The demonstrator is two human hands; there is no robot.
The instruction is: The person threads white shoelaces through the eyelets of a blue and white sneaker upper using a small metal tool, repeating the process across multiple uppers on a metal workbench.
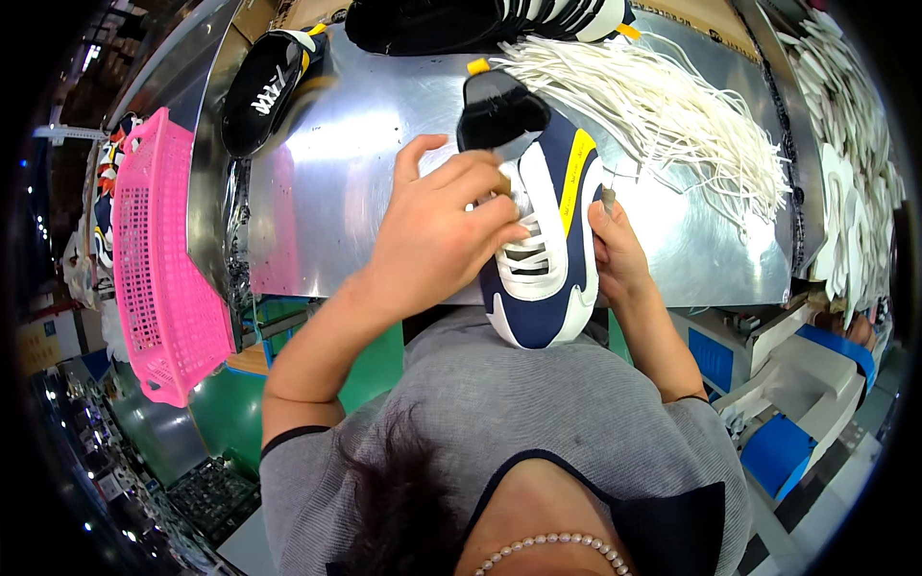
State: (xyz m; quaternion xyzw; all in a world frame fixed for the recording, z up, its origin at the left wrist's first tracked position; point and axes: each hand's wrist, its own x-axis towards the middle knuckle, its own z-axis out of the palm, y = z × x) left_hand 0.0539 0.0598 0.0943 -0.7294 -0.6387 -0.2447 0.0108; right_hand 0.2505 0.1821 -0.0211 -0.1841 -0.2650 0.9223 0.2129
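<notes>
A navy and white sneaker (pixel 545 317) with a yellow side stripe stands at the table's near edge, toe toward me and its black-lined opening away. White shoelace (pixel 526 261) crosses the eyelets over its tongue. From the left, my left hand (pixel 447 226) reaches over the laces with bent fingers, pinching the lace; the exact grip is partly hidden. My right hand (pixel 619 250) is closed at the shoe's right side. Between its thumb and fingers a small thin-tipped hand tool (pixel 608 199) points up; its lower part is hidden.
Loose white shoelaces (pixel 663 115) lie heaped at the metal table's (pixel 384 106) far right. Dark shoes (pixel 423 27) rest along the back, with another black shoe (pixel 264 91) at far left. A pink plastic basket (pixel 158 259) stands left; more white laces (pixel 845 144) hang at right.
</notes>
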